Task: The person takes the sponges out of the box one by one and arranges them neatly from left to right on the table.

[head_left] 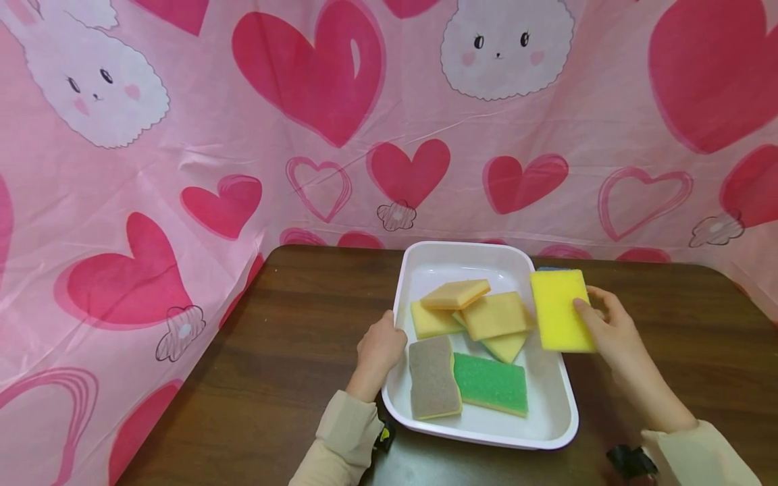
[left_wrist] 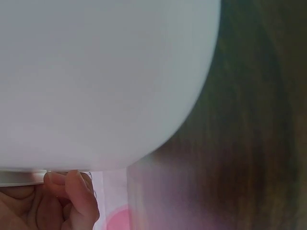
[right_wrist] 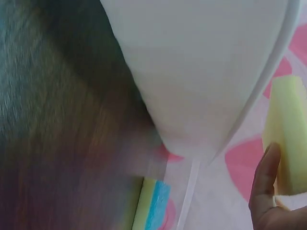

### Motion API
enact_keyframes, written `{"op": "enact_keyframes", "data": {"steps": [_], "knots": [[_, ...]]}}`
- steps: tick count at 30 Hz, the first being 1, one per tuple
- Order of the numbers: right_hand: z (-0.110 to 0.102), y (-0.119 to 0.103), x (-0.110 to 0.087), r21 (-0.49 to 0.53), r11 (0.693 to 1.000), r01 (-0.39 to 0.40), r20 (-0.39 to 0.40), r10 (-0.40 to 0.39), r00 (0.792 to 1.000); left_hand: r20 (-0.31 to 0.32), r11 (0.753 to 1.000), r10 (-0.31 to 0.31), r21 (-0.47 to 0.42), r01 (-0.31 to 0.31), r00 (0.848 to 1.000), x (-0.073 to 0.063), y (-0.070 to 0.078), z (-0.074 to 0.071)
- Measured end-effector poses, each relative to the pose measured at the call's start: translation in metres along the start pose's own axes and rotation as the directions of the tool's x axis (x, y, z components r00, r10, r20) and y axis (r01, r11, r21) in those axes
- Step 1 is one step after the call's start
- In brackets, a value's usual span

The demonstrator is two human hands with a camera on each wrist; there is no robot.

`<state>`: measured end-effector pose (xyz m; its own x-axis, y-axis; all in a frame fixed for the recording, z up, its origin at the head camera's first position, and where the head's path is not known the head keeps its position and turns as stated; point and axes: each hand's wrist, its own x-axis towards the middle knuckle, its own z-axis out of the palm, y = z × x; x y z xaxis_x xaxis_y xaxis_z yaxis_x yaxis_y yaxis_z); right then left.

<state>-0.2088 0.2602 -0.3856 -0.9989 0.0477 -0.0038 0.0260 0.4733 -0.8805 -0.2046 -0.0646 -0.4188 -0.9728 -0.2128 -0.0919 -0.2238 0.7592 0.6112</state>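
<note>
A white plastic tray (head_left: pixel 547 412) holds several sponges. My left hand (head_left: pixel 381 345) grips its left rim, and the left wrist view shows the curled fingers (left_wrist: pixel 79 196) at the tray's edge. With my right hand (head_left: pixel 616 337) I pinch a yellow sponge (head_left: pixel 560 310) above the tray's right rim, thumb on its near face. In the tray, a grey-faced sponge (head_left: pixel 434 378) and a green-faced sponge (head_left: pixel 491 383) lie at the near end. Behind them is a loose pile of yellowish sponges (head_left: pixel 497 315), some overlapping.
A blue-and-yellow sponge (right_wrist: pixel 156 203) lies on the brown wooden table (head_left: pixel 304 337) beyond the tray's right side, mostly hidden in the head view. A pink heart-patterned cloth (head_left: pixel 340 169) hangs behind and to the left of the table.
</note>
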Motion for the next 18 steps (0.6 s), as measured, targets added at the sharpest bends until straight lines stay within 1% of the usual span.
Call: {"op": "enact_keyframes", "data": {"steps": [3, 7, 9, 11, 13, 15, 18], "knots": [[-0.007, 0.004, 0.005, 0.01, 1.0, -0.019, -0.041, 0.019, 0.999, -0.002, 1.0, 0.001, 0.002, -0.001, 1.0, 0.0, -0.001, 0.0], [-0.015, 0.01, 0.01, 0.029, 0.999, -0.044, -0.069, 0.046, 0.997, -0.006, 1.0, 0.002, 0.0, -0.002, 1.0, -0.001, 0.0, 0.0], [-0.019, 0.015, 0.013, 0.082, 0.995, -0.059, -0.066, 0.064, 0.996, -0.009, 1.0, 0.003, -0.002, -0.003, 1.0, -0.001, -0.001, 0.0], [-0.022, 0.019, 0.014, 0.163, 0.984, -0.071, -0.053, 0.081, 0.995, -0.011, 1.0, 0.004, -0.004, -0.004, 1.0, -0.002, -0.001, 0.0], [-0.026, 0.024, 0.016, 0.282, 0.956, -0.084, -0.029, 0.096, 0.995, -0.01, 1.0, 0.002, -0.009, -0.002, 1.0, -0.001, -0.001, 0.0], [-0.03, 0.029, 0.018, 0.389, 0.915, -0.105, 0.001, 0.114, 0.994, -0.008, 1.0, -0.001, -0.013, 0.001, 1.0, -0.001, -0.001, -0.001], [-0.035, 0.036, 0.022, 0.494, 0.86, -0.131, 0.037, 0.13, 0.991, -0.007, 1.0, -0.004, -0.017, 0.004, 1.0, -0.001, 0.0, 0.0]]}}
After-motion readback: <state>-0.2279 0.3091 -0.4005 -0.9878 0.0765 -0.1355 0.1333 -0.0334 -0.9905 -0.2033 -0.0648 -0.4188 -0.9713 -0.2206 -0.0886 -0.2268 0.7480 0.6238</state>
